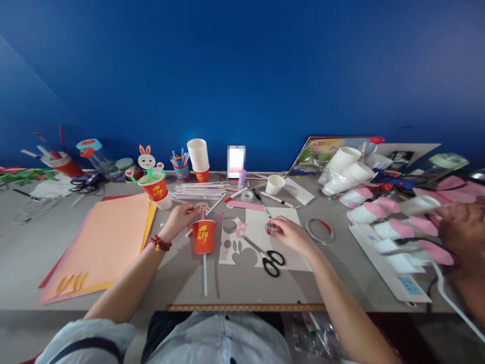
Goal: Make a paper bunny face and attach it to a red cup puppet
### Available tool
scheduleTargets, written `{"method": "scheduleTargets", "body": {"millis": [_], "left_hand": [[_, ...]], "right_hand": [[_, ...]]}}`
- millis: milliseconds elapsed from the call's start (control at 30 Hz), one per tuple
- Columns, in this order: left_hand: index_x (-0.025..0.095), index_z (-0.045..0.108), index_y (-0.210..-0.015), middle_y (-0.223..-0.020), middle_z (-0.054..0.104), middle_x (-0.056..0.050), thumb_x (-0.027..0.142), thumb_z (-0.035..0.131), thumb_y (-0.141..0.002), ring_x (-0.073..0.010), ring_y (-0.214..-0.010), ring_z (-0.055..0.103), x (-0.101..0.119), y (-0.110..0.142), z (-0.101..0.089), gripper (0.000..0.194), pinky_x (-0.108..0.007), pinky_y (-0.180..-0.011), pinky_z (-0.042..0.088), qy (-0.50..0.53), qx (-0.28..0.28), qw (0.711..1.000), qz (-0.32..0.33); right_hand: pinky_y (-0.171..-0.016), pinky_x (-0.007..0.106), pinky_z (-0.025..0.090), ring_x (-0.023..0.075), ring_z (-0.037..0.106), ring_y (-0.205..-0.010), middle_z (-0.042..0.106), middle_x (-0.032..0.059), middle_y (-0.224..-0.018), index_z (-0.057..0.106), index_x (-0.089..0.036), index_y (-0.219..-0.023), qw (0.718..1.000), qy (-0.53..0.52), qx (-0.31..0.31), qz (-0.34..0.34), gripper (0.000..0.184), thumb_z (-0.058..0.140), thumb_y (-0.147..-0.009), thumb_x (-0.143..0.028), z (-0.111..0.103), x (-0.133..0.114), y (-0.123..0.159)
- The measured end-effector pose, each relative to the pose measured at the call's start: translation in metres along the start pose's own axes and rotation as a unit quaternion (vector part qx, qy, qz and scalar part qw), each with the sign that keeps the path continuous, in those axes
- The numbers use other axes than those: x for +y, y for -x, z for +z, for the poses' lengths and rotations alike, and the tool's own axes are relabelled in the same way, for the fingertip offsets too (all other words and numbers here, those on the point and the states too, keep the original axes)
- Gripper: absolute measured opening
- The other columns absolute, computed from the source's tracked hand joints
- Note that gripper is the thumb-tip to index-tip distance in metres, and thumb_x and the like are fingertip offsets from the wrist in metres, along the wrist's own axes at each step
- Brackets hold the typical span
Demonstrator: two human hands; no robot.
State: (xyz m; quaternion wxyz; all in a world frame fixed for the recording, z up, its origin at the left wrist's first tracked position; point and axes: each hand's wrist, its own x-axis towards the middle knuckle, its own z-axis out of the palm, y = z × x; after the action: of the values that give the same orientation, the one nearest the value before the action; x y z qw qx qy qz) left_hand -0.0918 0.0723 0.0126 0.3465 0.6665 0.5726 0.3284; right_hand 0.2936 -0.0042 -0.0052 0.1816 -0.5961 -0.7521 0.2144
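My left hand (182,218) is closed at the top of a red paper cup (204,242) with yellow lettering. Its fingers pinch a small, pale, rounded paper cutout (201,206) above the cup's rim. A pink strip (220,218) sticks out beside that rim, and a pale straw (205,278) extends below the cup. My right hand (286,232) is closed on a tiny dark-and-white piece (269,230), too small to name, over white paper (291,258). Between my hands lie black-handled scissors (271,260) on cut paper (226,257).
A bunny-topped red cup (154,189) stands at the left, behind orange paper sheets (109,227). Straws (200,191), a white cup (275,185) and a tape ring (320,230) lie about. At right are a power strip (386,273) and another person's blurred limb (464,242).
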Motion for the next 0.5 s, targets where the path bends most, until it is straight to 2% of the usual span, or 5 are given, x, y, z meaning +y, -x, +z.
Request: {"method": "scheduleTargets", "body": {"millis": [133, 300, 400, 500], "left_hand": [[0.017, 0.068, -0.070, -0.061, 0.063, -0.001, 0.047, 0.062, -0.081, -0.0182, -0.066, 0.058, 0.004, 0.003, -0.002, 0.032, -0.024, -0.059, 0.040, -0.022, 0.014, 0.999, 0.027], [0.016, 0.072, -0.089, -0.087, 0.073, -0.006, 0.046, 0.058, -0.085, -0.0211, -0.081, 0.063, 0.017, 0.012, -0.006, 0.032, -0.027, -0.072, 0.047, -0.015, 0.043, 0.997, 0.057], [0.016, 0.070, -0.104, -0.091, 0.074, -0.007, 0.045, 0.060, -0.086, -0.0216, -0.085, 0.067, 0.031, 0.023, -0.003, 0.036, -0.029, -0.077, 0.051, 0.081, -0.007, 0.996, 0.044], [0.016, 0.067, -0.111, -0.098, 0.074, -0.007, 0.046, 0.063, -0.084, -0.0217, -0.086, 0.068, 0.044, 0.035, 0.005, 0.040, -0.029, -0.077, 0.053, 0.160, -0.082, 0.983, 0.035]], "right_hand": [[-0.070, 0.026, 0.046, 0.0160, 0.066, -0.079, 0.066, 0.0038, -0.099, 0.066, -0.022, -0.090, 0.999, 0.037, -0.006, -0.004, 0.014, 0.061, -0.081, -0.014, 0.004, -0.005, -0.004], [-0.067, 0.025, 0.045, 0.0152, 0.064, -0.075, 0.065, 0.0016, -0.094, 0.061, -0.022, -0.084, 1.000, 0.024, 0.005, 0.001, 0.008, 0.062, -0.079, -0.017, 0.005, -0.001, -0.007], [-0.065, 0.026, 0.044, 0.0164, 0.063, -0.072, 0.066, 0.0003, -0.084, 0.060, -0.023, -0.082, 1.000, -0.003, -0.011, 0.016, 0.003, 0.060, -0.081, -0.020, 0.002, 0.003, -0.008], [-0.066, 0.028, 0.045, 0.0181, 0.063, -0.073, 0.069, 0.0011, -0.083, 0.064, -0.023, -0.087, 0.999, -0.034, -0.020, 0.016, 0.010, 0.055, -0.083, -0.022, -0.004, 0.005, -0.011]]}}
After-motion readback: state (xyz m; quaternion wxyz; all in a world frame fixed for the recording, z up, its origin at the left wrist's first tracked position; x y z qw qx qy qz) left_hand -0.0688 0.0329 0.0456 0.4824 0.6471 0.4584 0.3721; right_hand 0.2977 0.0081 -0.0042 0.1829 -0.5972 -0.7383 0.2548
